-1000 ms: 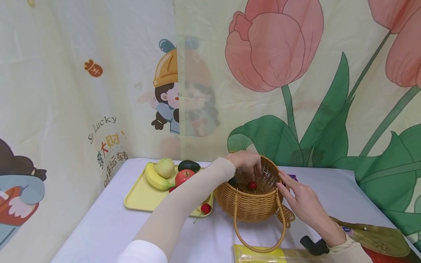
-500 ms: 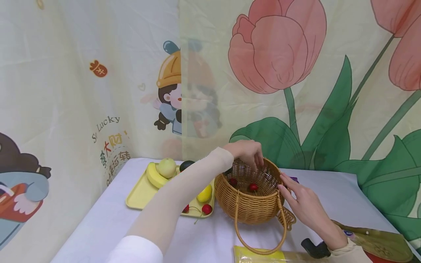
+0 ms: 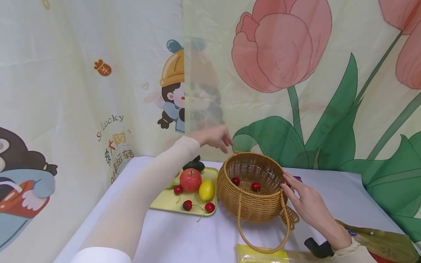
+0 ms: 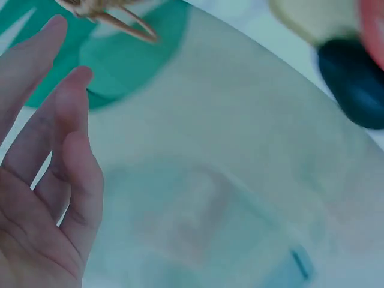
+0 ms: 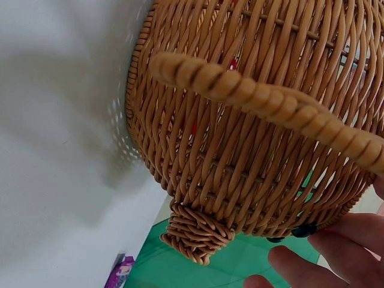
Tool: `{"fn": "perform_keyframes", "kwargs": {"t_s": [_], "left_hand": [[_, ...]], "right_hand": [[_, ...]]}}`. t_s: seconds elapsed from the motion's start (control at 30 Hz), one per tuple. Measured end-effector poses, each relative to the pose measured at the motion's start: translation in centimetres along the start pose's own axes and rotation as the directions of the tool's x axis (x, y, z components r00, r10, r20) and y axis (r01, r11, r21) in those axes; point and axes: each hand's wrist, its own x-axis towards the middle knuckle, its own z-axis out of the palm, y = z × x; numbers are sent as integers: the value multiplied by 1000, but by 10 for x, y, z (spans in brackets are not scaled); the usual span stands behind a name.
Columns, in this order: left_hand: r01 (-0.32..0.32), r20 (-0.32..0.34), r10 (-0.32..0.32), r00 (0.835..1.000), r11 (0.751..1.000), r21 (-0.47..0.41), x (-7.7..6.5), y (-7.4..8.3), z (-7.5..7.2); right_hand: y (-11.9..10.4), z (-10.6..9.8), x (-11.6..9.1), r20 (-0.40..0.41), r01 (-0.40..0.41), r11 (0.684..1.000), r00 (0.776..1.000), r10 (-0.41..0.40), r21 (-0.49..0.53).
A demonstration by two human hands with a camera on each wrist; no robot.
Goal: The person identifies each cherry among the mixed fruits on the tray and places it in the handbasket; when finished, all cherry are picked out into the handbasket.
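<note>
Arching toward the near side, the handle [image 3: 263,251] hangs from the wicker basket [image 3: 251,210] on the counter [image 3: 184,237]. The right hand's grip [image 3: 307,204] touches the basket's right side — wide, nearly straight. Two cherries [image 3: 256,186] lie inside; left of it sits a fruit tray [image 3: 167,203]. Farther off, the left hand's grip [image 3: 217,137] hovers, loosely parted.

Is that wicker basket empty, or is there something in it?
Not empty: two red cherries lie inside the wicker basket, visible through its open top in the head view. Part of the inside is hidden.
</note>
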Motion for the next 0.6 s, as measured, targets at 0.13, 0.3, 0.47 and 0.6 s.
{"fn": "perform_keyframes", "kwargs": {"t_s": [0.13, 0.3, 0.47, 0.6], "left_hand": [[66, -55, -65, 996, 998, 22, -31, -23, -11], [135, -89, -135, 987, 991, -7, -74, -55, -17], [197, -122, -193, 974, 980, 17, -121, -86, -5], [249, -113, -245, 963, 968, 24, -152, -102, 7]], "right_hand": [[1, -1, 0, -4, 5, 1000, 1000, -5, 1], [0, -4, 0, -7, 7, 1000, 1000, -7, -4], [-1, -4, -1, -5, 5, 1000, 1000, -5, -10], [-2, -4, -2, -5, 10, 1000, 1000, -10, -4]]}}
